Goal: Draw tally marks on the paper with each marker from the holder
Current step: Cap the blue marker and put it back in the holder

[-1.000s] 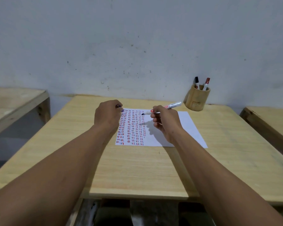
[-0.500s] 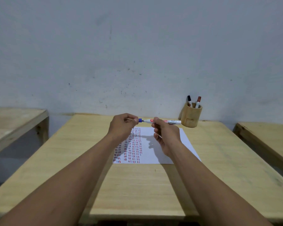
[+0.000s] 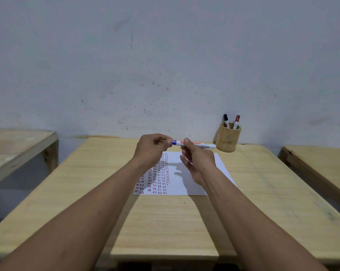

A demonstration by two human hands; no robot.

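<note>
Blue marker (image 3: 194, 145) held level above the paper (image 3: 184, 173), right hand (image 3: 196, 161) pinching its barrel, left hand (image 3: 151, 149) closed on the cap end; likely capping, so push straight along the barrel until seated.

Blue marker (image 3: 194, 145): raised off the paper (image 3: 186, 173), now level.
Left hand (image 3: 152, 148): brought to the marker's blue end, cap pressed on.

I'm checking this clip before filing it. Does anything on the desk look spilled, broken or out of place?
Nothing stands out. The paper lies flat on the table, the wooden holder stands upright with two markers in it, and both hands hold the blue marker level above the sheet.
</note>
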